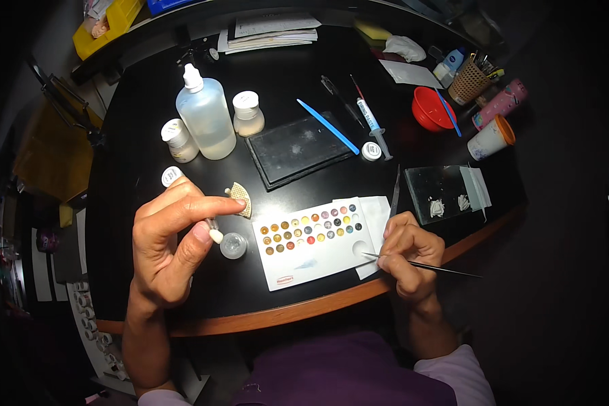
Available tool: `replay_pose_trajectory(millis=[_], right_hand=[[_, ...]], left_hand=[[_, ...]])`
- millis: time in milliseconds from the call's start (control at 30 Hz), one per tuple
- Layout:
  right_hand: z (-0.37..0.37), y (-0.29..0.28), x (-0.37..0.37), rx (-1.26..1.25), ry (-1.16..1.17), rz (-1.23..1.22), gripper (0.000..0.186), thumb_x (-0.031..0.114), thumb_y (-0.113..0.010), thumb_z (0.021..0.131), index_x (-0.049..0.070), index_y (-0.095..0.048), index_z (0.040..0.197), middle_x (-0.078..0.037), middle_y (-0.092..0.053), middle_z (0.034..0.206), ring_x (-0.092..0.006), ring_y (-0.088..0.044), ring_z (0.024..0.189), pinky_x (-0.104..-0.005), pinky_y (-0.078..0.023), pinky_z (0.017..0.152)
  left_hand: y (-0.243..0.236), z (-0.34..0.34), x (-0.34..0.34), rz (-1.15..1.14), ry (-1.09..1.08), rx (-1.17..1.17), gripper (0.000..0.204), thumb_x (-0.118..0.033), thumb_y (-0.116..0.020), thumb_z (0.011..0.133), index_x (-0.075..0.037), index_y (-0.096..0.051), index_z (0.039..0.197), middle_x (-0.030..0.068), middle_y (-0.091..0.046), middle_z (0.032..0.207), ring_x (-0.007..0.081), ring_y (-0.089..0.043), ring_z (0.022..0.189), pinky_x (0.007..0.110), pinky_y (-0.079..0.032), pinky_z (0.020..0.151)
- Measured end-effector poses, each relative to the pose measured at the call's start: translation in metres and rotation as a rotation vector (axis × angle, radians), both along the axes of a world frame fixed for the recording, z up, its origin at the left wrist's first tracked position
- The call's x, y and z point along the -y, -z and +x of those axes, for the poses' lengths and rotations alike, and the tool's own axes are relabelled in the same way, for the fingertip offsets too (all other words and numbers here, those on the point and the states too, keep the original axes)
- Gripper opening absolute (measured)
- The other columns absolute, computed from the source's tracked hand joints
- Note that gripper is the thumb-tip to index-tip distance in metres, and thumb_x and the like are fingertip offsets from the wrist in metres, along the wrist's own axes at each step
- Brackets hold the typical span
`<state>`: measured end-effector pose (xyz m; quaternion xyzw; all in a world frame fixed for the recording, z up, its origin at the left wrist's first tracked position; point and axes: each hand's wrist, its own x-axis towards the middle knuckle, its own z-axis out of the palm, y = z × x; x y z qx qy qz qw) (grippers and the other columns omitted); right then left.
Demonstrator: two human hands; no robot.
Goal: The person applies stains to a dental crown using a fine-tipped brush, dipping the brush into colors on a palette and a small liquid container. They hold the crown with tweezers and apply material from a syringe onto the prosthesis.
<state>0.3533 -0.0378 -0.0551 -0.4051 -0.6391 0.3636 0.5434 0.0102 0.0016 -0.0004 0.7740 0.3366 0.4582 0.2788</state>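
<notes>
Ivory-white, rounded, tooth-like piece [216, 235] juts out from the left hand [171, 237], which pinches its small grey holder [212, 222]; well to its right, the right hand [411, 254] pinches a slim black-handled brush [430, 267] over a white rectangular palette [338, 262].

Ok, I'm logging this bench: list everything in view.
Tooth-like piece: 1, ivory, left hand
Brush: 1, dark, right hand
Palette: 1, white, front centre
Pot: 1, clear, left of palette
Bottle: 1, translucent, upper left
Jars: 2, beige, flanking bottle
Slab: 1, black, upper centre
Syringe: 1, pale, right of slab
Bowl: 1, red, upper right
Tumbler: 1, white-orange, right
Plate: 1, dark, right
Other items: uncounted, mixed colours, around these
Hands: 2, bare, flanking palette
</notes>
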Motion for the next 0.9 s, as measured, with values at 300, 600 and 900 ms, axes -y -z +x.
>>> replay_pose_trajectory(millis=[300, 600, 900], right_hand=[[-0.0085, 0.0008, -0.0006, 0.077, 0.074, -0.104, 0.014, -0.005, -0.061, 0.065, 0.006, -0.054, 0.059, -0.004, -0.063, 0.060, -0.0165, -0.052, 0.079, -0.0305, -0.042, 0.072], [-0.0049, 0.0065, -0.0037, 0.119, 0.043, -0.026, 0.014, -0.006, -0.061, 0.067, 0.005, -0.056, 0.062, -0.002, -0.063, 0.063, -0.0146, -0.054, 0.077, -0.0271, -0.041, 0.063], [-0.0069, 0.0036, -0.0036, 0.120, 0.062, -0.020, 0.014, -0.007, -0.060, 0.067, 0.005, -0.055, 0.063, -0.003, -0.064, 0.064, -0.0161, -0.053, 0.078, -0.0291, -0.043, 0.068]], left_hand=[[0.0001, -0.0017, -0.0003, 0.014, -0.021, -0.025, 0.035, -0.023, -0.061, 0.096, 0.005, -0.077, 0.108, 0.0054, -0.056, 0.071, 0.0141, -0.048, 0.069, 0.031, -0.036, 0.065], [-0.0002, 0.0010, 0.0008, 0.013, -0.010, -0.030, 0.034, -0.025, -0.062, 0.096, 0.004, -0.077, 0.108, 0.0049, -0.057, 0.071, 0.0140, -0.048, 0.069, 0.030, -0.036, 0.065], [0.0002, -0.0004, -0.0006, 0.020, 0.001, -0.041, 0.033, -0.023, -0.063, 0.095, 0.004, -0.077, 0.108, 0.0053, -0.058, 0.072, 0.0142, -0.049, 0.069, 0.030, -0.037, 0.066]])
